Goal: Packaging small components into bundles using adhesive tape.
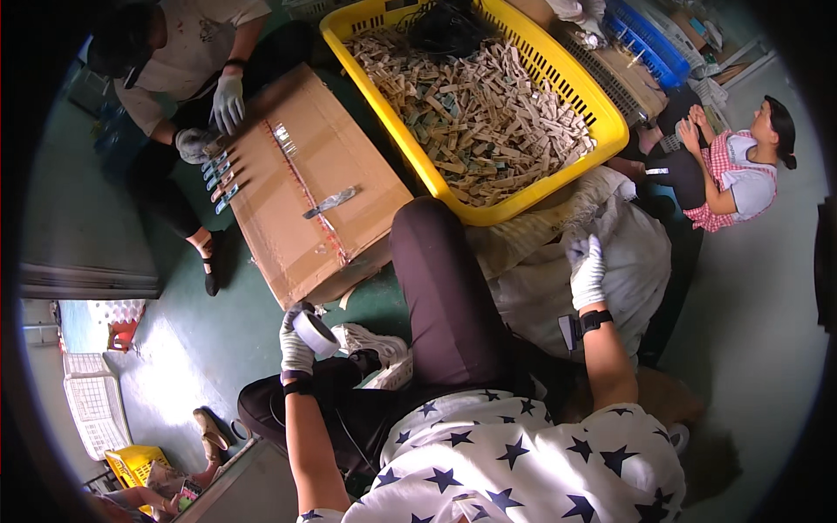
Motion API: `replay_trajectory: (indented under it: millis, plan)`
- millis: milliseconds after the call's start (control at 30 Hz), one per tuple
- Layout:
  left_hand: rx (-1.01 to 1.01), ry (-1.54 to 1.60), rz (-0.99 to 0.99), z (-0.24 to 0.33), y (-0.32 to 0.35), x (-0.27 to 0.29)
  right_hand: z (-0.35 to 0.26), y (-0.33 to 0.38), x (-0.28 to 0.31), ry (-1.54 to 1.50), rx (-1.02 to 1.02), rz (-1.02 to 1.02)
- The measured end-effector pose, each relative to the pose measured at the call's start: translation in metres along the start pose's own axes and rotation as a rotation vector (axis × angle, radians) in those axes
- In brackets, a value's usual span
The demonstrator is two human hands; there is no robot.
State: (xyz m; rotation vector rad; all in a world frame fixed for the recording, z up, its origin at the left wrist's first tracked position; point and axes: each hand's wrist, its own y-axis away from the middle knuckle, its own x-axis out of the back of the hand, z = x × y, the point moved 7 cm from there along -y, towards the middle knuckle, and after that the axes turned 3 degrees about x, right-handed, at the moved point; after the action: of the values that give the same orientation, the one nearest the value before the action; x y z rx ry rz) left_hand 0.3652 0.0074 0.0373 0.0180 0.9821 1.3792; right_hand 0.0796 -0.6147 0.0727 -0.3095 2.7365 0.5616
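While sitting at the bottom of the frame, holds in the left hand [295, 350] a tape roll [318, 336], left of the centre, near the lower corner of a box [349, 166]. Grasps this roll by its left side, tilted, with fingers curled on it. Has the right hand [588, 275] raised, right of the centre, in front of a white sack [632, 244], with fingers bent; cannot tell about anything pinched there, nor about contact with the sack. Wears pale gloves on both hands and dark bands [597, 320] on both wrists. On the box, in the upper left, to be seen: one strip [331, 201] near the middle and, at the left edge, a row of strips [225, 183], close to the gloved hands [228, 105] of a co-worker [187, 44]. In the upper centre, a yellow crate [501, 212] with many small pieces [488, 113] and, at its far end, a black bundle [449, 30]. At the right, a second co-worker [737, 179], seated
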Motion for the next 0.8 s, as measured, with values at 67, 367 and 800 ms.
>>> replay_trajectory:
  millis: [67,367,800]
  plan:
    - [0.045,0.032,0.025,-0.002,0.003,0.002,0.027,-0.001,0.012,0.344,-0.158,-0.037]
    - [0.081,-0.047,0.197,-0.006,0.011,-0.005,0.139,-0.018,-0.074,2.501,0.277,-1.152]
    - [0.089,-0.011,0.276,0.002,0.017,-0.022,0.274,-0.089,-0.042,2.034,0.707,-0.816]
